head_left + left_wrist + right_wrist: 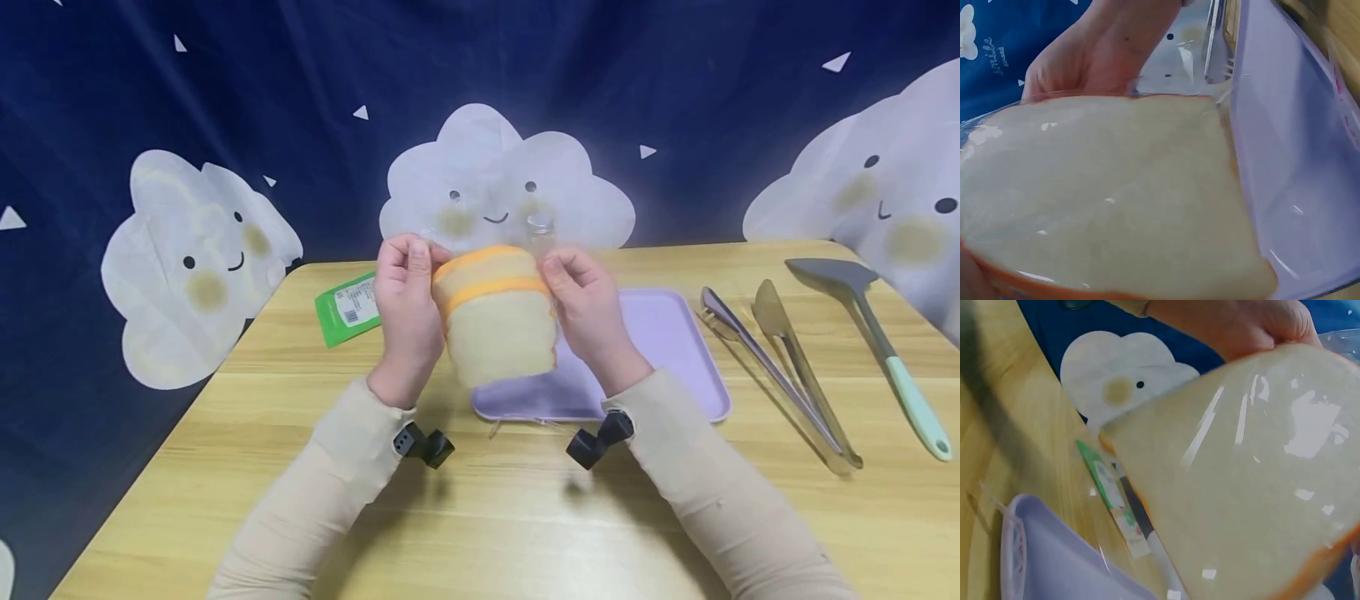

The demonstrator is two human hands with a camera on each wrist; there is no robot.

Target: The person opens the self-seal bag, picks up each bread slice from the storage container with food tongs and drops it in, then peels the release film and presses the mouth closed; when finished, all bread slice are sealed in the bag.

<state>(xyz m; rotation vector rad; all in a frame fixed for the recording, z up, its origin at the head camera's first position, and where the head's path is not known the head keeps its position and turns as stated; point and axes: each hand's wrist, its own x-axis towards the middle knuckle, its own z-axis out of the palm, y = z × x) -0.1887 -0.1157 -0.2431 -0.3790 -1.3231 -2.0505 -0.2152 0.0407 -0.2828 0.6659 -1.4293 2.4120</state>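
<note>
A few slices of pale bread with orange crust (pixel 501 333) hang in the air in a clear plastic wrapper, tilted toward me. My left hand (pixel 408 304) pinches the wrapper at the upper left, thumb on top. On the opposite side, my right hand (pixel 588 308) pinches the upper right. The broad face of the bread (pixel 1104 194) fills much of the left wrist view, and glare streaks the film over the bread (pixel 1254 462) in the right wrist view. Below and behind it lies a light purple tray (pixel 675 350), partly covered by the bread and right hand.
A green packet (pixel 341 321) lies left of my left hand. A clear jar (pixel 540 229) stands behind the bread. Metal tongs (pixel 780 375) and a grey spatula with a mint handle (pixel 885 358) lie on the right. A cloud-patterned blue curtain (pixel 315 83) hangs behind the table.
</note>
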